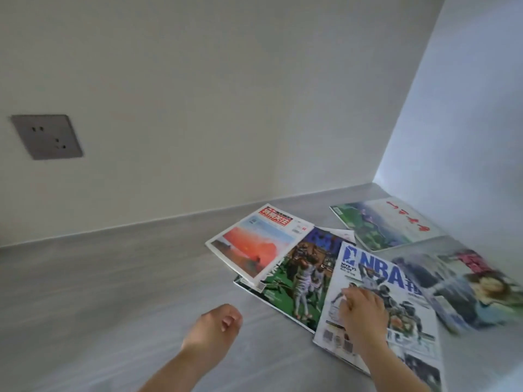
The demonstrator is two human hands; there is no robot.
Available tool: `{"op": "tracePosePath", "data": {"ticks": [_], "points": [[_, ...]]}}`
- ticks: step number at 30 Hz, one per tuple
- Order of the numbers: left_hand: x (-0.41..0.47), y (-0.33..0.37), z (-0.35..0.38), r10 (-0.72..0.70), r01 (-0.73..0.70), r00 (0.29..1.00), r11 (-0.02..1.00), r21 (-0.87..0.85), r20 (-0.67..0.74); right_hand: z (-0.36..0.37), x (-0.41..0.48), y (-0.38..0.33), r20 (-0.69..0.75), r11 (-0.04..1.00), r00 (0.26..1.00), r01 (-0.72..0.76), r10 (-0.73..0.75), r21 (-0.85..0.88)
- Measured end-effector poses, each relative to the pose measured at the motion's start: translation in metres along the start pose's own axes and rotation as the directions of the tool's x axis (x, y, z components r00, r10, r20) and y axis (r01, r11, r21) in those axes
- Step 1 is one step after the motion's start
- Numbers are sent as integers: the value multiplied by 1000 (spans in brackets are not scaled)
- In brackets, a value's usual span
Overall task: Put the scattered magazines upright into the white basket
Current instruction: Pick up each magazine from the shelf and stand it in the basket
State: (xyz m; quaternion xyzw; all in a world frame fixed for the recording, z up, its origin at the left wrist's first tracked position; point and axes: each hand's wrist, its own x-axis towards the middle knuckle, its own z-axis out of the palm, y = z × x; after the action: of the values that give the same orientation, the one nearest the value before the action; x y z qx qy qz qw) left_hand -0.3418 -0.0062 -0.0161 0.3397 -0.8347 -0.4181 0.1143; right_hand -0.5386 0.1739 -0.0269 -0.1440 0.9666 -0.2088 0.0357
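While my right hand (pixel 363 312) presses flat, fingers spread, on the NBA magazine (pixel 376 304), my left hand (pixel 215 328) hovers loosely curled above the grey floor (pixel 113 278), holding nothing. Four other magazines (pixel 259 244) lie scattered near the wall corner; a socket (pixel 46 137) sits left.

The grey floor (pixel 113 278) carries scattered magazines: a green-covered one (pixel 379 224) lying alone by the wall; a basketball one (pixel 308 267) flat beneath others.
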Motion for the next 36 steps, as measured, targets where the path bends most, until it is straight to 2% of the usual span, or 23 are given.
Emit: {"op": "tracePosePath", "data": {"ticks": [3,5,7,9,13,16,18,20,22,24,26,29,31,34,36], "points": [[7,28,39,95,-104,992,988,114,87,-17,7,43,-27,990,994,-112,110,-88],[12,49,62,168,-204,971,954,222,169,-22,4,65,10,974,987,-159,163,-161],[16,71,84,218,-279,939,934,223,265,-20,-1,79,81,966,976,-185,202,-179],[20,88,104,189,-264,926,943,203,327,-16,-5,84,142,965,970,-165,196,-205],[28,101,134,73,-187,912,950,251,403,-13,-1,86,176,960,964,-157,200,-231],[27,110,147,45,-136,921,968,213,386,-10,1,89,186,960,963,-150,196,-237],[29,121,147,-64,67,932,998,2,357,-9,2,91,182,961,965,-145,190,-233],[37,135,145,-172,261,921,938,-227,351,-9,2,92,180,965,967,-135,178,-225],[47,141,145,-186,253,931,949,-187,315,-10,2,92,182,970,969,-131,169,-205],[52,142,144,-156,149,938,988,46,309,-9,2,94,185,972,969,-126,163,-199],[52,138,142,-161,95,939,971,219,305,-8,2,95,189,972,970,-113,153,-207],[50,129,135,-212,171,912,974,147,350,-7,2,96,186,976,975,-88,126,-200],[46,126,133,-186,161,904,982,96,384,-8,0,93,180,981,977,-83,115,-177],[35,120,123,-113,120,941,993,-3,318,-11,-2,80,130,992,985,-102,112,-77],[27,114,107,-69,99,961,990,-101,267,-10,0,67,69,990,990,-129,125,50]]}}
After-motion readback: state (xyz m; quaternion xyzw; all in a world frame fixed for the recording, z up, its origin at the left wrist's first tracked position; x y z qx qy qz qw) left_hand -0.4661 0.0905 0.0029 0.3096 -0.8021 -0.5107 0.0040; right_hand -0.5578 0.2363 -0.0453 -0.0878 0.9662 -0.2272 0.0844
